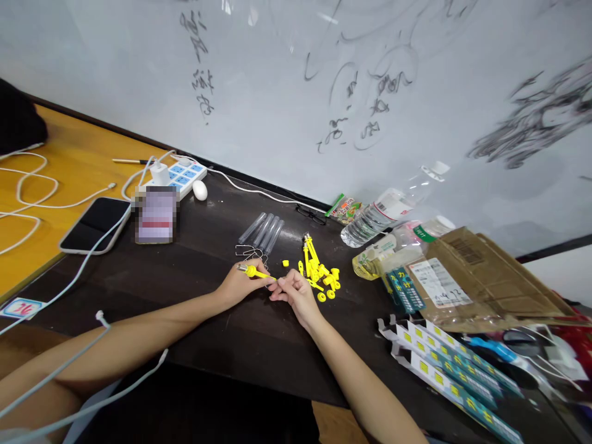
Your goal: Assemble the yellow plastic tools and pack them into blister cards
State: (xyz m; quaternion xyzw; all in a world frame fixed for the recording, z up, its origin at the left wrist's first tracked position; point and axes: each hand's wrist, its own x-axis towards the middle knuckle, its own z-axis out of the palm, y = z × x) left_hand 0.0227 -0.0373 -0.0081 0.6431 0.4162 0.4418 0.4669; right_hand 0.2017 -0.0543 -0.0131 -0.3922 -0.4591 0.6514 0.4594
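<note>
My left hand [241, 283] is closed on a yellow rod-shaped part [253, 271] with a metallic tip pointing up and left. At the rod's other end, the fingers of my right hand [296, 295] are pinched together; whatever lies between them is too small to make out. Just right of my hands lies a loose pile of yellow plastic pieces [329, 279], with longer yellow rods [311, 251] at its back. Several clear tubes [268, 233] rest side by side behind my left hand, and bent wire pieces [250, 251] lie between them and that hand.
A phone [95, 225], another phone [156, 216] and a power strip [187, 176] are at the left, with white cables around. Bottles [370, 223], a cardboard package [467, 277] and long printed boxes [456, 385] crowd the right. Glasses [311, 214] lie near the whiteboard [277, 92].
</note>
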